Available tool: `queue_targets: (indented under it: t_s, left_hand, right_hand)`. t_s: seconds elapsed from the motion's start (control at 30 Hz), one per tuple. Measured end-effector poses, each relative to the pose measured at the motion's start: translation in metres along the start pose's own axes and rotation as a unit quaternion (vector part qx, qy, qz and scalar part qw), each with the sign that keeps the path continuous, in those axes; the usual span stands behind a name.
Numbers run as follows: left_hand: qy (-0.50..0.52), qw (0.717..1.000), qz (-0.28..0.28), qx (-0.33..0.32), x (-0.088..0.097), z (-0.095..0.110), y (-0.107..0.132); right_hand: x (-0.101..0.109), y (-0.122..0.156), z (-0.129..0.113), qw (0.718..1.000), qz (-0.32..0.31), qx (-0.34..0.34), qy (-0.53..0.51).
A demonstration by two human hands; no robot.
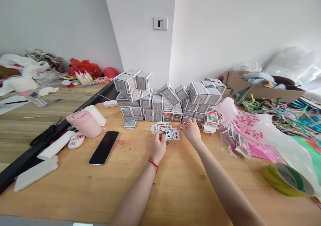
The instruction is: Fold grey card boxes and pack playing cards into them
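Note:
Small playing cards lie spread face up on the wooden table in front of a stack of grey card boxes. My left hand, with a red string on its wrist, is closed in a pinch on the near edge of the spread cards. My right hand reaches to the right end of the spread, fingers curled down onto a card near the boxes; what it grips is hidden.
A black phone, a pink roll, white rolls and scissors lie at the left. Pink and clear plastic bags, loose card packs, colourful pipe cleaners, a cardboard box and a green-yellow tape roll crowd the right.

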State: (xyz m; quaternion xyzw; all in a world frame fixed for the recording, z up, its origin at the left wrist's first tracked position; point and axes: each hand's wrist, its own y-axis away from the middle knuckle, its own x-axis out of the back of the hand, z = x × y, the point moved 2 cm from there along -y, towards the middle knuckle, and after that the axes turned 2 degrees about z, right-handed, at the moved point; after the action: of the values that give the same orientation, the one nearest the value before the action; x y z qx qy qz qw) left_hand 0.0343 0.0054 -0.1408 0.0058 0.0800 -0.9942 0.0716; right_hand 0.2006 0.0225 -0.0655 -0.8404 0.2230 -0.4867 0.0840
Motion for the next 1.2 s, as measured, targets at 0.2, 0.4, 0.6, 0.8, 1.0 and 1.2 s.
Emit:
queue_targets:
  t_s: [0.2,0.4,0.6,0.8,1.0,1.2]
  left_hand:
    - [-0.056,0.997,0.000,-0.049,0.002,0.005,0.000]
    - [-0.061,0.996,-0.045,-0.038,0.000,0.011,0.005]
    - [-0.035,0.996,-0.084,-0.011,-0.001,0.013,0.006]
    - [-0.051,0.996,-0.073,-0.024,0.000,0.014,0.004]
    - [-0.143,0.988,-0.050,-0.007,0.000,0.015,0.008]
    - [-0.093,0.991,-0.088,0.033,-0.002,0.016,0.013]
  right_hand:
    - [-0.050,0.042,-0.008,0.883,-0.205,-0.110,-0.408]
    - [-0.063,0.058,0.000,0.838,-0.175,-0.144,-0.496]
    - [-0.054,0.066,0.002,0.782,-0.215,-0.140,-0.568]
    - [-0.058,0.070,-0.005,0.807,-0.187,-0.130,-0.544]
    - [-0.062,0.076,-0.013,0.872,-0.096,-0.154,-0.456]
    - [-0.059,0.078,-0.016,0.836,-0.145,-0.169,-0.502]
